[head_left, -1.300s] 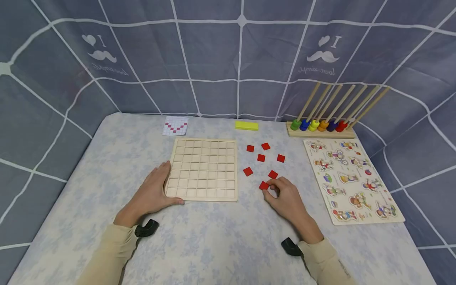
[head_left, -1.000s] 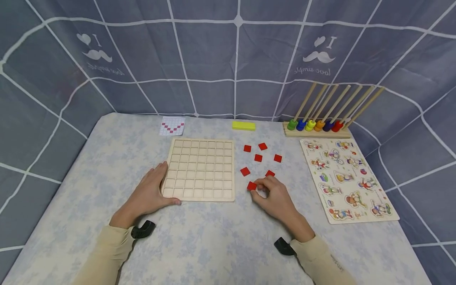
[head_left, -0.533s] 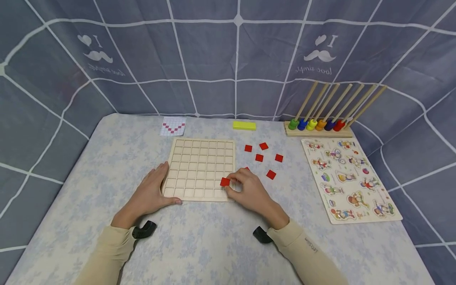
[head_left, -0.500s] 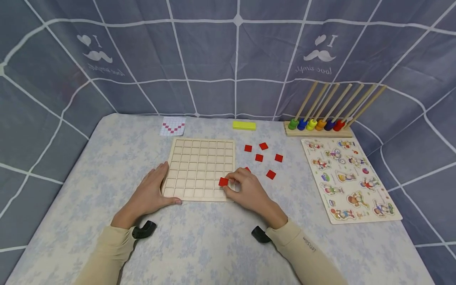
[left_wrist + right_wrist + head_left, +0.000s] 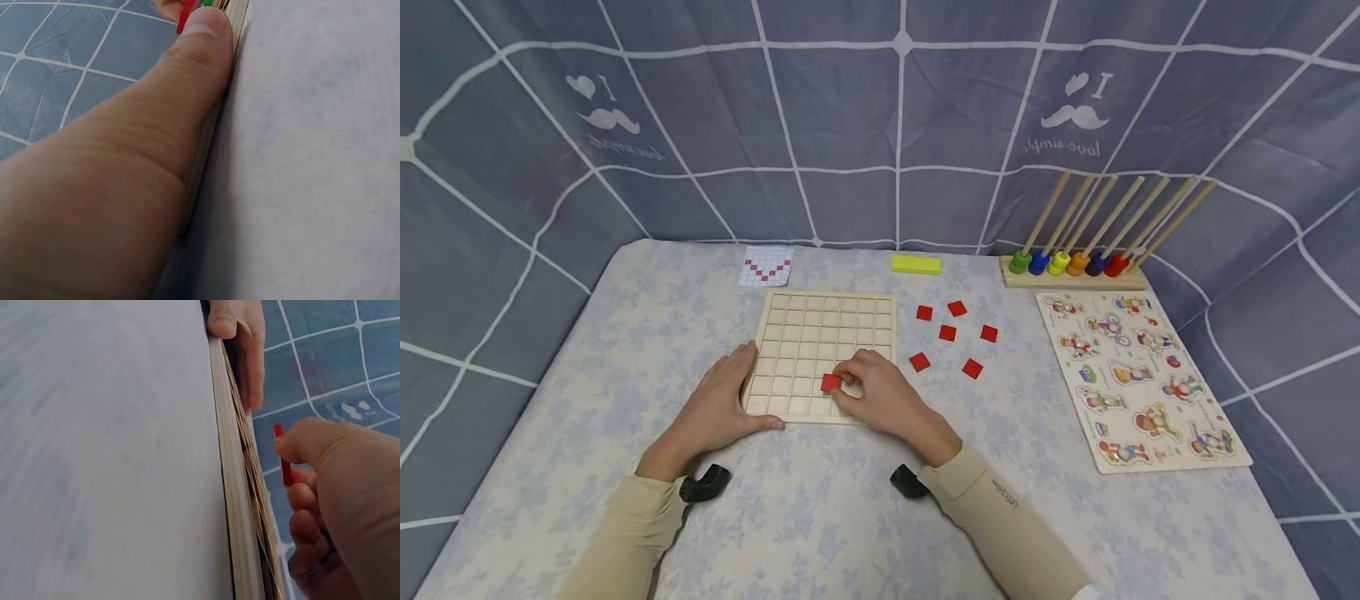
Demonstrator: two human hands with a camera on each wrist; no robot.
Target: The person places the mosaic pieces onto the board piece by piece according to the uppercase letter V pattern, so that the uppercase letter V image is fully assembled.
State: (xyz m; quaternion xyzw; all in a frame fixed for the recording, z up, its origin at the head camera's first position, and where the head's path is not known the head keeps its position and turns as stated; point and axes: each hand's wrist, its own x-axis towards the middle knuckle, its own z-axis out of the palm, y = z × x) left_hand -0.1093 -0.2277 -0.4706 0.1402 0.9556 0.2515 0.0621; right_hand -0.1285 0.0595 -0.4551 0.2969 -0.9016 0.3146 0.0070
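A pale wooden grid board (image 5: 795, 335) lies on the table, its small square cells in rows. My left hand (image 5: 718, 404) rests against its near left corner, fingers along the left side and thumb along the front edge. In the left wrist view that thumb (image 5: 194, 62) lies along the board's edge. My right hand (image 5: 883, 396) pinches a red square tile (image 5: 831, 382) between thumb and fingers over the board's lower middle. The right wrist view shows this tile (image 5: 283, 456) edge-on, raised above the board. Several loose red tiles (image 5: 947, 333) lie to the board's right.
Behind the board lie a pattern card (image 5: 765, 267) with a pink V of squares and a yellow block (image 5: 915, 265). At the back right stands a peg rack (image 5: 1075, 282) with coloured beads. A picture puzzle board (image 5: 1138, 383) lies before it. A grey-blue curtain (image 5: 850, 125) hangs behind.
My right hand has picked up a red tile from beside the board and carried it left over the grid. The left hand has stayed at the board's corner.
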